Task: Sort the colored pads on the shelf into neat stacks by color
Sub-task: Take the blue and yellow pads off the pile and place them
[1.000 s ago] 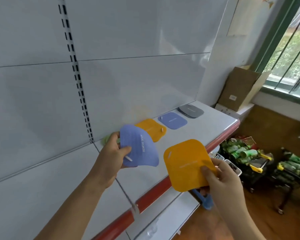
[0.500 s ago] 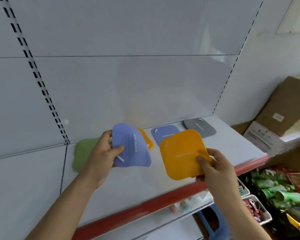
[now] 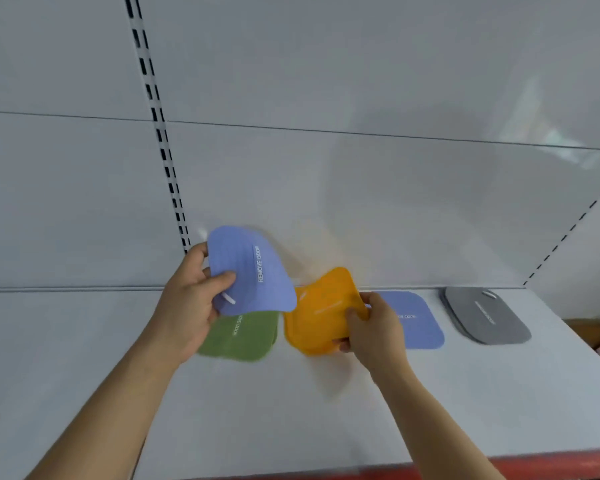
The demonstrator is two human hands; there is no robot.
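Note:
My left hand [image 3: 187,299] grips a blue pad [image 3: 253,271] by its lower left edge and holds it tilted above the white shelf [image 3: 291,410]. Below it a green pad [image 3: 243,336] lies flat on the shelf. My right hand [image 3: 374,327] pinches an orange pad [image 3: 321,311] at its right edge, low over the shelf; whether it rests on another orange pad I cannot tell. Further right another blue pad [image 3: 420,323] lies flat, partly hidden by my right hand. A grey stack of pads [image 3: 485,318] sits at the far right.
The white back panel [image 3: 326,202] rises behind the pads, with a slotted upright [image 3: 160,133] on the left. A red strip [image 3: 551,464] runs along the shelf's front edge.
The view swung towards the shelf. My right hand has carried the orange pad forward and down to the spot between the green and blue pads. My left hand still holds the blue pad up.

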